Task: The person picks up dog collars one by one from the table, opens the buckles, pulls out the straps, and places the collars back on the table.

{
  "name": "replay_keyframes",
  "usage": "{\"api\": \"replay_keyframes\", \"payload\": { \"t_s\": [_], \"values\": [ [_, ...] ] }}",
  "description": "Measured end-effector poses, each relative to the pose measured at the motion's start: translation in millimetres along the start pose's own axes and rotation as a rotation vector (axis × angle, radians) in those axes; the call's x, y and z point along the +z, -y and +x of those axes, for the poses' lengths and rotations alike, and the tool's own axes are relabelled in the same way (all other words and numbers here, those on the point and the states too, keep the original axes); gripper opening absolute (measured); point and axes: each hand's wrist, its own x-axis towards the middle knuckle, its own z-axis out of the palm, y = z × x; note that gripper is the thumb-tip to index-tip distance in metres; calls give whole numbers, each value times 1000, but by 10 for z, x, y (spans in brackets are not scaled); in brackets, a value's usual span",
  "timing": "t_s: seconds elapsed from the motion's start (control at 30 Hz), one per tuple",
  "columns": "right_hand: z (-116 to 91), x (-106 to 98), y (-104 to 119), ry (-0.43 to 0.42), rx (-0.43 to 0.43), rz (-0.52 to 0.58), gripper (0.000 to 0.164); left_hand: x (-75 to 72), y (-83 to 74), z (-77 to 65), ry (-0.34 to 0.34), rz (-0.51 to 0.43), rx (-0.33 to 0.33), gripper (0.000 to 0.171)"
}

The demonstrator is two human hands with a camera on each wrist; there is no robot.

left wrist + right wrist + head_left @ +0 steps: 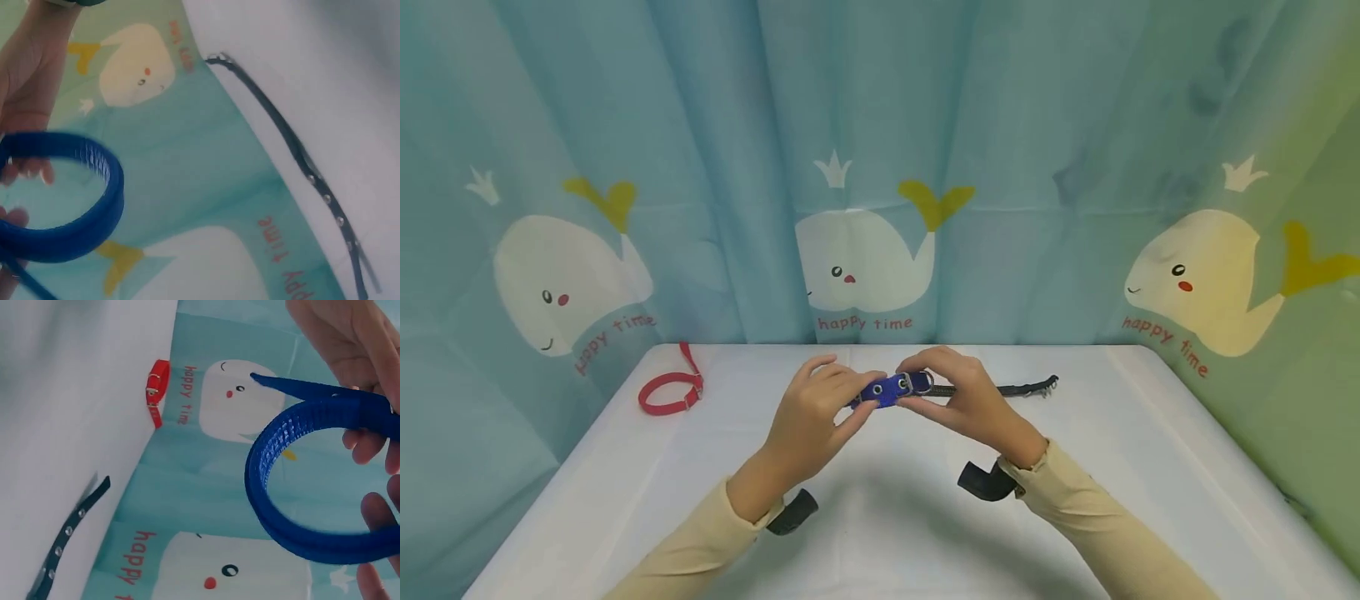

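Observation:
A blue pet collar (887, 390), with metal eyelets, a buckle and a D-ring, is held up above the white table between both hands. My left hand (816, 408) pinches its left part between thumb and fingers. On the buckle side, my right hand (973, 396) pinches the strap close to the D-ring. Both wrist views show the collar (115, 187) closed into a round loop, and a pointed strap end (281, 382) sticks out free in the right wrist view.
Behind the right hand, a black studded strap (1026, 388) lies on the table (880, 533). A red collar (658, 408) rests at the far left. A curtain (880, 100) with whale prints hangs past the table's back edge. Black curved pieces (988, 483) sit under the wrists.

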Motion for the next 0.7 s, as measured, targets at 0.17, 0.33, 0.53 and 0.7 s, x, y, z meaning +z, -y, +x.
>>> {"api": "replay_keyframes", "payload": {
  "t_s": [0.17, 0.33, 0.53, 0.7],
  "values": [
    [-32, 21, -9, -7, 7, 11, 20, 9, 20, -34, -50, -9, -41, 29],
    [-10, 9, 56, 45, 29, -119, 22, 2, 31, -40, -12, 84, -12, 26],
    [26, 29, 92, 101, 56, -274, 23, -27, 43, -33, -13, 183, 45, 23],
    [17, 32, 93, 81, 95, -183, 24, -47, 25, -29, -2, 82, 2, 27]
  ]
}}
